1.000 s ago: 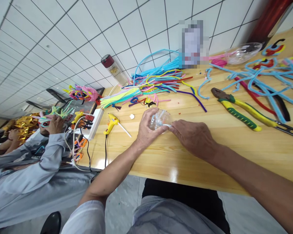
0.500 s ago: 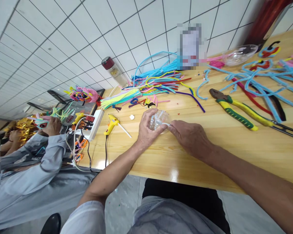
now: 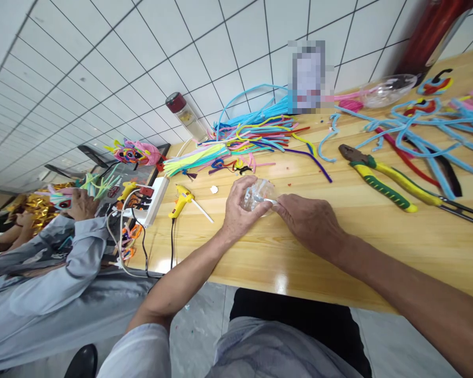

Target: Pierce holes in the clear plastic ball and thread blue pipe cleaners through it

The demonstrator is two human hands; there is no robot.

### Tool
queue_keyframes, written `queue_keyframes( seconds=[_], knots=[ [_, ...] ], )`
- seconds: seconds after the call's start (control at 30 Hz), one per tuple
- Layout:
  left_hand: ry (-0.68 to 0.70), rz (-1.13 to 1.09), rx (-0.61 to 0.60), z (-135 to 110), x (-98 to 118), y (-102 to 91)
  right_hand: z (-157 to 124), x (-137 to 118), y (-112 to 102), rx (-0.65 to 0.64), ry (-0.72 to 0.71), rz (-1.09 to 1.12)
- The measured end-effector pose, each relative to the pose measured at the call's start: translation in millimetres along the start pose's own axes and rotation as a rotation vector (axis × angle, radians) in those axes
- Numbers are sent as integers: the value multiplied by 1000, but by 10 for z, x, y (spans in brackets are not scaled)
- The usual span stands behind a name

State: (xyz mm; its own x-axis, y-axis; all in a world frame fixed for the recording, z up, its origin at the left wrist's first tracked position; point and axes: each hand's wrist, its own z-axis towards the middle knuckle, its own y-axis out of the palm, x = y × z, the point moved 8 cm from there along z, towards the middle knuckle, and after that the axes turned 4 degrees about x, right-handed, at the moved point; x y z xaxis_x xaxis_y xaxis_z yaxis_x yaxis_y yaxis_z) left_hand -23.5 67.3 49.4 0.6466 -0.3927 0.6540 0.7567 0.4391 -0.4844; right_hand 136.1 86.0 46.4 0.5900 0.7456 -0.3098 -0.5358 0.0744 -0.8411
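My left hand (image 3: 239, 210) curls around a small clear plastic ball (image 3: 259, 193) resting on the wooden table (image 3: 339, 231). My right hand (image 3: 309, 220) meets it from the right, fingertips pinched on a thin white piece at the ball's side; what that piece is I cannot make out. A yellow glue gun (image 3: 183, 199) lies just left of my left hand, its white glue stick pointing toward me.
Yellow-green pliers (image 3: 378, 176) lie to the right. A pile of coloured pipe cleaners (image 3: 244, 139) and a bottle (image 3: 185, 116) sit behind. A white power strip (image 3: 152, 199) hangs at the table's left edge. Another person's hand (image 3: 82, 203) holds a colourful craft piece at left.
Both hands stay on the clear ball with only slight finger shifts. The other person's hand at left has moved a little.
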Motion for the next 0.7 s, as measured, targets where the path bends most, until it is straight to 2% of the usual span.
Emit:
queue_keyframes(
  seconds=[0.27,0.4,0.47,0.57,0.7],
  knots=[
    [-101,-30,7,-42,-175,36,42,111,-131,159,68,44],
    [-104,-100,4,-30,-238,30,65,151,-224,206,40,-17],
    [-80,-93,22,10,-191,-48,70,118,-255,209,5,-51],
    [-9,-30,28,102,-7,-196,72,34,-294,218,-50,-96],
    [85,78,-61,193,273,-257,66,-66,-314,215,-102,-131]
  ],
)
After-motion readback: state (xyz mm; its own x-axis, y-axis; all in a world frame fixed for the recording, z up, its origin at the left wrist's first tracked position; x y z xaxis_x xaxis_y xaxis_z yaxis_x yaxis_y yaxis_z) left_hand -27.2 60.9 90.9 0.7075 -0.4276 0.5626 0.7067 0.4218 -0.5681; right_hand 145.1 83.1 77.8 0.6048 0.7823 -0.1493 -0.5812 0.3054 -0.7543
